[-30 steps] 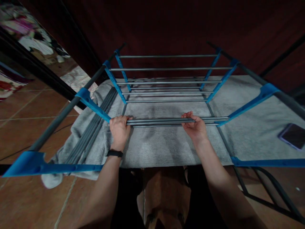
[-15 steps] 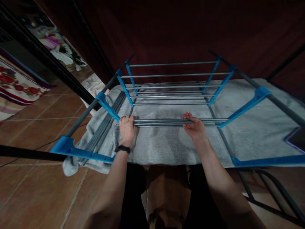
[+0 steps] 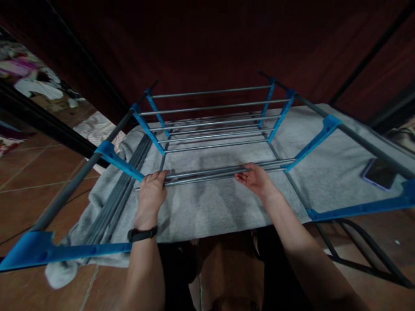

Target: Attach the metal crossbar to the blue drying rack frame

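Observation:
A shelf rack of grey metal rods (image 3: 207, 173) and blue plastic brackets (image 3: 118, 160) lies over a grey towel (image 3: 214, 207) on the floor. My left hand (image 3: 149, 196) grips the left end of the nearest bundle of rods, close to a blue bracket. My right hand (image 3: 256, 179) holds the same rods further right, fingers curled over them. A black band sits on my left wrist.
Spare grey rods (image 3: 121, 194) lie along the towel's left side. A dark phone (image 3: 378, 173) rests on the towel at right. Brown floor tiles (image 3: 29, 190) surround the towel. A black wire frame (image 3: 363, 252) lies at the lower right. Dark curtain behind.
The view has swung and tilted. Both hands stay on the nearest rods, whose left end now sits lower and slightly out from the blue bracket.

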Demonstrator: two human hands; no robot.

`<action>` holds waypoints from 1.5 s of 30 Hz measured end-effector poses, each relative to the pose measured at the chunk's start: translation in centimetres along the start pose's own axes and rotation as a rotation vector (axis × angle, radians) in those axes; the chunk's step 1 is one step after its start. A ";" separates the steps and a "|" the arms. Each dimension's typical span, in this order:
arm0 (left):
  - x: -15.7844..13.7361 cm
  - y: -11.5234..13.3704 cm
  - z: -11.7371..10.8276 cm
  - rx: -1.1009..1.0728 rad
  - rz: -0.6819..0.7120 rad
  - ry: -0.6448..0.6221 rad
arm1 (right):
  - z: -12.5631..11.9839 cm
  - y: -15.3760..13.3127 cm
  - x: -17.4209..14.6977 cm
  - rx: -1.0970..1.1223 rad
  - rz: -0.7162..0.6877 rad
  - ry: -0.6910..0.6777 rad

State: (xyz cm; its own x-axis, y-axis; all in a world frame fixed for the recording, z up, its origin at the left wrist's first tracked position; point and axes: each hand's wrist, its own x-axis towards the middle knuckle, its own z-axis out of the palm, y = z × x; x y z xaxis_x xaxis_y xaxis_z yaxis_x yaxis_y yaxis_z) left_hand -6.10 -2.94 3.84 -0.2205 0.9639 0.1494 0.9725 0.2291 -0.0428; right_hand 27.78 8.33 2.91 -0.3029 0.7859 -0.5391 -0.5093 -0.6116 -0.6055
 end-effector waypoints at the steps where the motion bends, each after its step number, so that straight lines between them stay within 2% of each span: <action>1: -0.2 -0.1 0.2 -0.020 0.014 0.020 | 0.0 0.1 -0.1 -0.029 0.013 0.003; 4: -0.6 0.3 0.7 -0.090 0.011 0.103 | 0.2 0.3 -0.3 -0.048 0.033 0.009; 8: -1.2 2.1 1.1 -0.182 -0.021 0.225 | 0.3 0.5 -0.1 0.008 0.017 0.034; 14: -2.4 4.0 1.2 -0.239 -0.039 0.286 | 0.2 0.4 0.3 -0.022 0.052 0.060; 23: -2.2 0.6 0.7 -0.123 -0.232 0.293 | 0.1 -0.1 0.0 -0.019 0.015 0.119; 27: -2.2 0.7 0.9 -0.129 -0.315 0.309 | 0.1 0.3 0.0 0.066 0.000 0.143; 32: -2.8 0.9 1.0 -0.107 -0.372 0.319 | 0.6 2.0 -0.1 0.164 -0.090 0.159; 41: -3.0 1.0 0.9 -0.118 -0.458 0.328 | 0.4 3.2 0.1 0.103 -0.151 0.243; 45: -3.0 1.2 0.7 -0.114 -0.461 0.312 | 0.5 3.2 0.2 0.068 -0.107 0.246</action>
State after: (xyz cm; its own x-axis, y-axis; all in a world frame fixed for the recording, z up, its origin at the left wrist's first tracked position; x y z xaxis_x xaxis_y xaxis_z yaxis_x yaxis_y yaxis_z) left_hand -4.36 -5.48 2.61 -0.6082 0.6778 0.4132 0.7868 0.5838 0.2004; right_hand 25.68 6.57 1.21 -0.0443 0.7949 -0.6051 -0.5833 -0.5123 -0.6303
